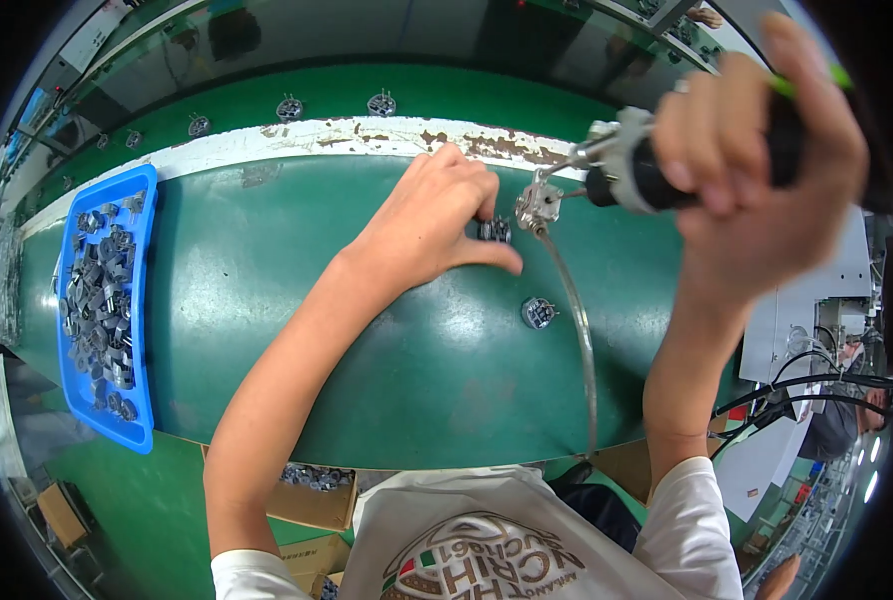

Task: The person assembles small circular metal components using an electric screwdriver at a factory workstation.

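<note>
My right hand (757,200) is wrapped round a black power screwdriver (657,178), raised at the upper right. At its tip is a metal screw-feeding head (539,203), from which a clear hose (579,320) runs down across the bench. On the green table, my left hand (432,215) has its thumb and fingers around a small round dark-and-silver part (495,231), just left of the feeding head. The fingers partly hide this part. A similar round part (539,313) lies nearer me, touched by neither hand.
A blue tray (150,300) full of small grey metal pieces stands at the left of the green bench (227,300). Beyond a worn white ledge (337,137), several round parts (382,103) sit on a green strip. Below the bench edge is a cardboard box (312,505). Black cables (817,385) hang at right.
</note>
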Available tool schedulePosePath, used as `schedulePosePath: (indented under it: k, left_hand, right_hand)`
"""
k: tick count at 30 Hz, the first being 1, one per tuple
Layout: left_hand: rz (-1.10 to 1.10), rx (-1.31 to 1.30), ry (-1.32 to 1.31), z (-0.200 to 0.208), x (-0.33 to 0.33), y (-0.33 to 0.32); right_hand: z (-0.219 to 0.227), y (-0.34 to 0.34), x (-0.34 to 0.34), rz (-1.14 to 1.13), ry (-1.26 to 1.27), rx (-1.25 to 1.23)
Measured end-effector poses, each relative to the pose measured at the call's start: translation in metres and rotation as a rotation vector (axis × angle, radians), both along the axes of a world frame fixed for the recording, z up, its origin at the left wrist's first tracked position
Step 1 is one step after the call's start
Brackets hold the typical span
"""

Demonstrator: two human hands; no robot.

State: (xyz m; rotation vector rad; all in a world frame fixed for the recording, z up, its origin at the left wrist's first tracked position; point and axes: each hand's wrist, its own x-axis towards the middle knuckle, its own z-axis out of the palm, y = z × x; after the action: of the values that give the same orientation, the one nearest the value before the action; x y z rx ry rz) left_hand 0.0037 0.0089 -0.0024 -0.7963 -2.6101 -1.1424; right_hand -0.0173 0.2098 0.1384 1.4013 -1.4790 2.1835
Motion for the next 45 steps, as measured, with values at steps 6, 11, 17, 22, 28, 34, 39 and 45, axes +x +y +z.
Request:
schedulePosePath:
  k: [6, 11, 17, 22, 28, 34, 39, 45]
  left_hand:
    - [0.005, -0.082, -0.092, 0.034, -0.013, -0.023]
    - [0.7, -0.271, 0.182, 0.005, -0.06, -0.033]
    - [0.668, -0.227, -0.012, 0.003, -0.072, -0.028]
    - [0.296, -0.128, 0.264, 0.008, -0.046, -0.002]
    - [-0.012, -0.022, -0.003, 0.004, -0.004, 0.011]
    - [-0.017, 0.011, 0.0, 0.0, -0.004, 0.009]
    - [-0.006, 0.005, 0.0, 0.0, -0.004, 0.01]
    - [-0.007, 0.014, -0.039, -0.002, -0.003, 0.01]
  right_hand:
    - [0.041, 0.001, 0.032, -0.241, -0.184, 0.132]
    - [0.027, 0.004, 0.018, -0.115, -0.135, 0.015]
    - [0.022, 0.0, 0.014, -0.15, -0.152, 0.0]
    - [0.025, 0.002, 0.016, -0.135, -0.14, -0.005]
    - [0.026, -0.013, 0.023, -0.275, -0.219, 0.007]
    - [0.027, -0.038, 0.026, -0.458, -0.329, 0.037]
    - [0.025, -0.056, 0.029, -0.611, -0.413, 0.055]
    - [0.02, -0.067, 0.032, -0.68, -0.458, 0.054]
